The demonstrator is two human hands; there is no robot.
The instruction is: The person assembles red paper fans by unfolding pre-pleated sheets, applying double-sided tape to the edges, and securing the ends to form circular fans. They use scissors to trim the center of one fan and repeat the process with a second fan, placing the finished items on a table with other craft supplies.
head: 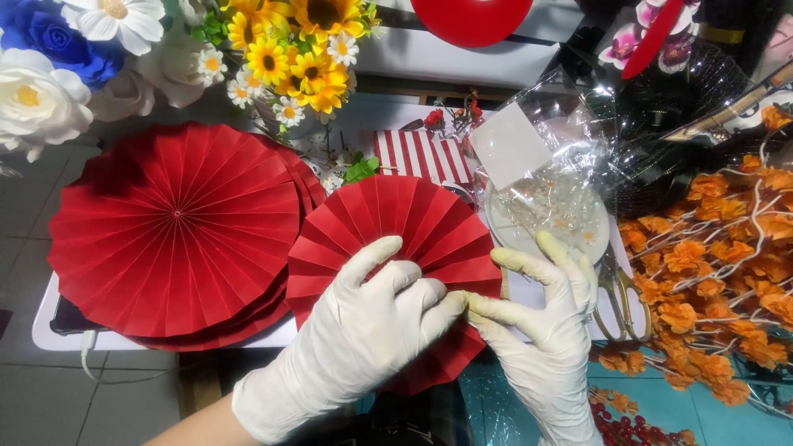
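Observation:
Both my hands wear white gloves. My left hand [363, 330] lies spread over a small red pleated paper fan [392, 219], fingers pressing its lower right part. My right hand [549, 330] pinches the fan's right edge, its fingertips meeting those of the left hand near the fan's middle. The fan is opened almost to a full circle and its lower part is hidden behind my hands.
A stack of larger red paper fans [173, 227] lies to the left on a white board [49, 330]. Artificial flowers [289, 58] stand behind. A clear bag on a white plate [504, 231], gold scissors [619, 297] and orange flower branches [710, 264] lie to the right.

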